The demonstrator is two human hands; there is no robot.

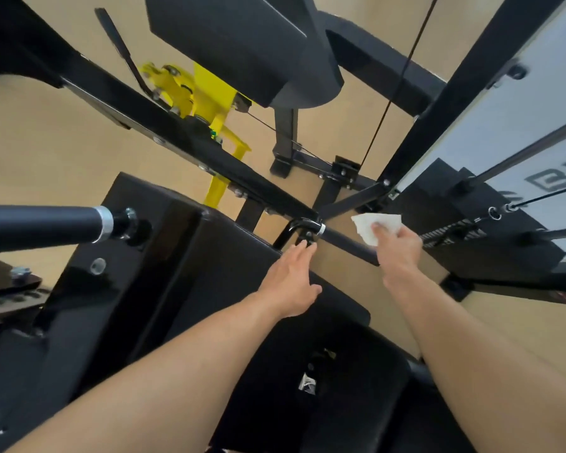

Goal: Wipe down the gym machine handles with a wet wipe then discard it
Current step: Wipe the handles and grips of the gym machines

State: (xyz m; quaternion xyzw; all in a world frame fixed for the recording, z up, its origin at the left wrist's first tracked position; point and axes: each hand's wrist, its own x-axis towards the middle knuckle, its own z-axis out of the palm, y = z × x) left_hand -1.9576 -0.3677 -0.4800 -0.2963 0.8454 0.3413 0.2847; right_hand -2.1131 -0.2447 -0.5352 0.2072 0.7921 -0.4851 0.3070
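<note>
Head view puts me over a black gym machine, both arms stretched forward. My right hand (397, 248) pinches the wet wipe (378, 226) between thumb and curled fingers, and the wipe sits just above the far end of the lower handle (347, 241), the dark bar running between my two hands. My left hand (291, 282) is flat, fingers straight, its tips reaching the black bracket (307, 230) where that bar joins the frame; whether they actually touch it I cannot tell.

I judge I am in the wiping step, about to lay the wipe on this bar, with discarding yet to come. The next move calls for bringing the wipe down around the bar and dragging it along toward my left hand.

Room is tight: a slanted frame post (438, 119) and cables (536, 199) crowd beyond my right hand, and the seat pad (236, 256) lies under my left. A second handle (40, 225) sticks out well off to the left, unattended.
</note>
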